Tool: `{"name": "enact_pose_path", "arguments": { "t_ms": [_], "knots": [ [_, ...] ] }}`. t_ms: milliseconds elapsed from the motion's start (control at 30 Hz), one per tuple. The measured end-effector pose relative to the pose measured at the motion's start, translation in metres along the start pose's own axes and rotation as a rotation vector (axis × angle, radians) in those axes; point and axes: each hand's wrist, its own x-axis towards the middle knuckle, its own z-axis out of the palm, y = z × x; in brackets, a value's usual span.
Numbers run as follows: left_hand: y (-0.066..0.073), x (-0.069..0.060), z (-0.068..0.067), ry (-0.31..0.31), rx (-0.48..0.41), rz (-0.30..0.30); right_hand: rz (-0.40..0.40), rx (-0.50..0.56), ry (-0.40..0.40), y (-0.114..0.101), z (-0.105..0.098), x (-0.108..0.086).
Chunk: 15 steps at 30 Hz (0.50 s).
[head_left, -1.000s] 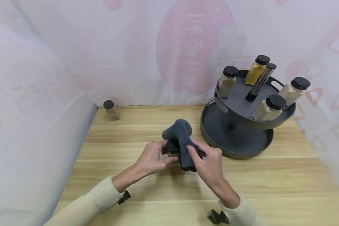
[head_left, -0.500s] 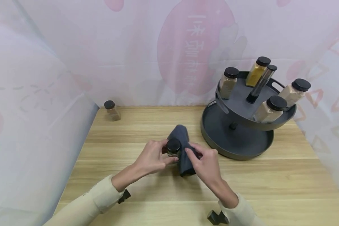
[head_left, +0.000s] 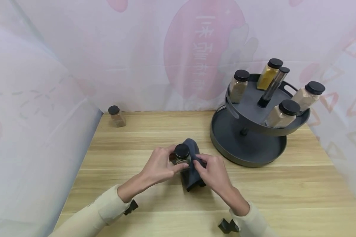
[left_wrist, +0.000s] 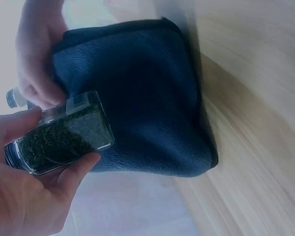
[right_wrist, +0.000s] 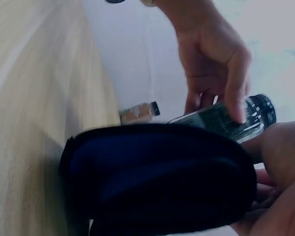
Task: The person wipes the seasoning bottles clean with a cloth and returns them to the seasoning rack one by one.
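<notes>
Between its thumb and fingers my left hand (head_left: pixel 160 164) grips a clear spice jar (left_wrist: pixel 64 140) with dried green flakes inside and a black lid (head_left: pixel 182 151). The jar is held above the table. My right hand (head_left: pixel 214 171) pinches a dark blue-grey cloth (head_left: pixel 192 174) right beside the jar. In the left wrist view the cloth (left_wrist: pixel 132 98) hangs down behind the jar, appearing to touch it. From the right wrist view, the folded cloth (right_wrist: pixel 157 177) covers part of the jar (right_wrist: pixel 226 120).
A two-tier black rack (head_left: pixel 249 161) stands at the right, several spice jars on its upper tray (head_left: pixel 255 121). One brown-filled jar (head_left: pixel 117 117) stands at the table's back left corner. Printed white sheets (head_left: pixel 136 65) line the back and sides of the wooden table (head_left: pixel 130 138).
The cloth has come down off the jar's lid and hangs lower at its right side. My right hand has shifted slightly left; my left hand keeps its hold on the jar.
</notes>
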Motion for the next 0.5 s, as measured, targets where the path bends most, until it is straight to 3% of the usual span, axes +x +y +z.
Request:
{"name": "enact_pose_path", "arguments": {
  "t_ms": [100, 267, 367, 500],
  "knots": [
    [-0.002, 0.000, 0.001, -0.009, 0.006, 0.009, -0.064, 0.066, 0.089, -0.003, -0.003, 0.000],
    [-0.008, 0.000, 0.005, -0.024, -0.022, 0.004, -0.242, 0.188, 0.264, -0.012, -0.006, 0.000],
    [-0.007, 0.000, 0.006, -0.014, -0.012, 0.000, -0.231, 0.145, 0.239, -0.011, -0.004, 0.000],
    [-0.003, 0.000, 0.002, 0.010, -0.005, -0.008, -0.090, 0.024, 0.083, -0.004, 0.001, 0.000]
  ]
}}
